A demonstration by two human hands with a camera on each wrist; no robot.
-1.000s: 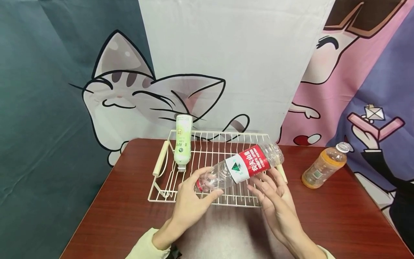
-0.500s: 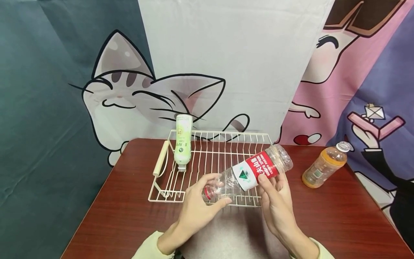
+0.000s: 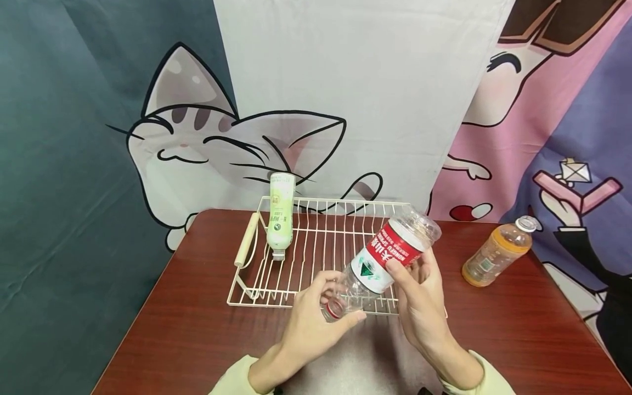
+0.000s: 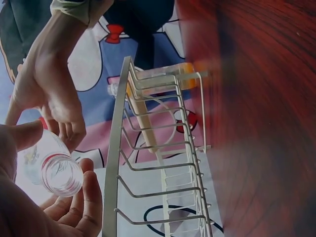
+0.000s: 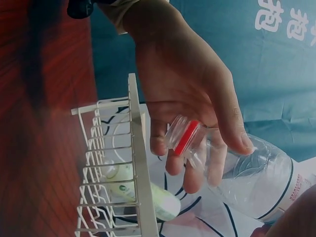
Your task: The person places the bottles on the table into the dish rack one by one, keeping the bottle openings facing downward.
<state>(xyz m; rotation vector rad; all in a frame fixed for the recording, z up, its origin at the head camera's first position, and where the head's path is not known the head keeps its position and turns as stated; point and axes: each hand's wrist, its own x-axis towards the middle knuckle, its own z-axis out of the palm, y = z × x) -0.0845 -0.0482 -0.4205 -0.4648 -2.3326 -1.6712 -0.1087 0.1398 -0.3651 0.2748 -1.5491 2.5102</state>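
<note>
A clear plastic water bottle (image 3: pixel 377 255) with a red and white label is held tilted above the front of the wire rack, its neck toward me and its base up at the right. Its mouth (image 4: pixel 64 177) has no cap, and a red ring (image 5: pixel 187 137) circles the neck. My left hand (image 3: pixel 313 323) cups the neck end, fingers curled behind it and thumb on the shoulder in the right wrist view. My right hand (image 3: pixel 422 304) grips the label area near the base, thumb across the front and fingers largely hidden behind.
The cream wire rack (image 4: pixel 116 148) has a wooden handle (image 3: pixel 247 240) at its left end. A green and white bottle (image 3: pixel 281 216) lies neck-down in its left part. An orange-tinted bottle (image 3: pixel 498 252) stands at the right on the red-brown table (image 3: pixel 533 329). Printed cloth hangs behind.
The bottle has swung steeper, with its neck lower and closer to me. Both hands have shifted rightward, and the right thumb has come onto the label.
</note>
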